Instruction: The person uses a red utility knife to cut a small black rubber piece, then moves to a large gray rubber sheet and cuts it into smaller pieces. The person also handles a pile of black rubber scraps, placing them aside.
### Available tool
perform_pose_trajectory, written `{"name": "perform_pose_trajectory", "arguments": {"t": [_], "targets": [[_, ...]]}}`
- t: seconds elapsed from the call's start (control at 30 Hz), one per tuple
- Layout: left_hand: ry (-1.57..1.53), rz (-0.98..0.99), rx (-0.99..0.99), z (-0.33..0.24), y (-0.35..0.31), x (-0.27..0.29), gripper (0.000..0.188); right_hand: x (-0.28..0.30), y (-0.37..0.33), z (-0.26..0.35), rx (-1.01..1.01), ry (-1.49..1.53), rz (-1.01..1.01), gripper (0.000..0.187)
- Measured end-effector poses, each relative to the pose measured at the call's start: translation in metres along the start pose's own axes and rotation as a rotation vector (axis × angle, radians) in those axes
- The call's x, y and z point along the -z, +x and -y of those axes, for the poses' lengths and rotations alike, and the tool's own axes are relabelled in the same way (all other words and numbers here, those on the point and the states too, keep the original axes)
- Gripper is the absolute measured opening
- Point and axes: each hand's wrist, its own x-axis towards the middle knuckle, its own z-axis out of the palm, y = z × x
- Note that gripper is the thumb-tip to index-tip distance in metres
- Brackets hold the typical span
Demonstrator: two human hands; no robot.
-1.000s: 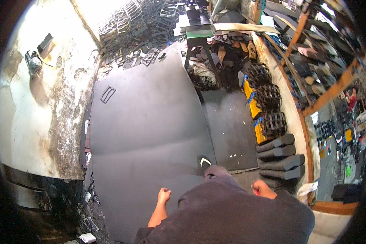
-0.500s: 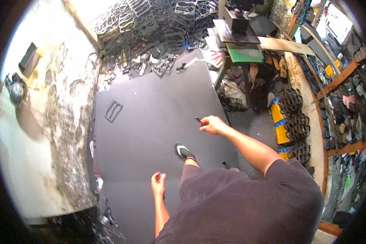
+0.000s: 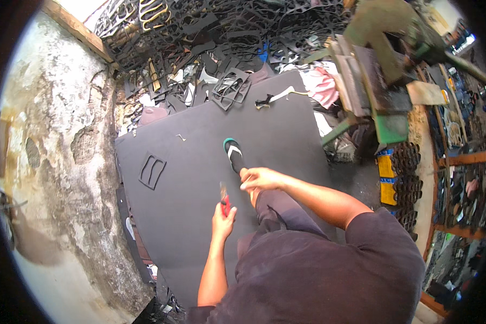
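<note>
My left hand (image 3: pixel 222 223) is closed around a red-handled knife (image 3: pixel 225 206); its blade points away from me and looks blurred. To its right, my right hand (image 3: pixel 260 179) is closed, fingertips together, in front of my lower leg. Whether it pinches anything small is hidden. Both hands are over a large black sheet (image 3: pixel 200 243), and my black and white shoe (image 3: pixel 235 155) rests on that sheet. Toward its left edge lies a black rectangular cutout frame (image 3: pixel 153 170) with two slots.
Offcuts with cut-out holes (image 3: pixel 232 89) heap up beyond the sheet's far edge. A stained wall (image 3: pixel 81 135) borders the left. At the right are a green machine (image 3: pixel 380 43), yellow boxes (image 3: pixel 386 178) beside stacked black pieces, and a wooden rack (image 3: pixel 461 229).
The red-handled knife has passed from my right hand to my left. My left hand has moved forward, my right hand inward to the left. My view has shifted and my shoe has moved forward.
</note>
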Motion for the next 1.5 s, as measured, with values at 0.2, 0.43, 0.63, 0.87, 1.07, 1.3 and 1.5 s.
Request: {"name": "perform_pose_trajectory", "arguments": {"t": [0.2, 0.43, 0.63, 0.87, 1.07, 1.3, 1.5], "targets": [[0.162, -0.299, 0.512, 0.140, 0.083, 0.121, 0.033, 0.197, 0.257, -0.070, -0.378, -0.119, -0.451, 0.092], [0.614, -0.044, 0.813, 0.213, 0.114, 0.207, 0.028, 0.427, 0.529, -0.136, -0.438, -0.437, -0.900, 0.127], [0.576, -0.050, 0.992, 0.226, 0.126, 0.217, 0.021, 0.438, 0.644, -0.162, -0.705, -0.327, -1.158, 0.123], [0.376, -0.123, 1.127, 0.249, 0.091, 0.197, 0.032, 0.331, 0.624, -0.125, -0.176, 0.575, -0.792, 0.094], [0.029, -0.266, 1.298, 0.252, 0.080, 0.190, 0.029, 0.128, 0.630, -0.018, -0.232, 0.304, -0.156, 0.093], [-0.627, -0.428, 1.223, 0.351, -0.029, 0.151, 0.015, -0.195, 0.814, -0.037, -0.239, 0.132, 0.313, 0.088], [-0.241, -0.207, 1.264, 0.346, -0.053, 0.182, 0.018, -0.358, 0.873, -0.087, -0.059, -0.499, -0.383, 0.052]]}}
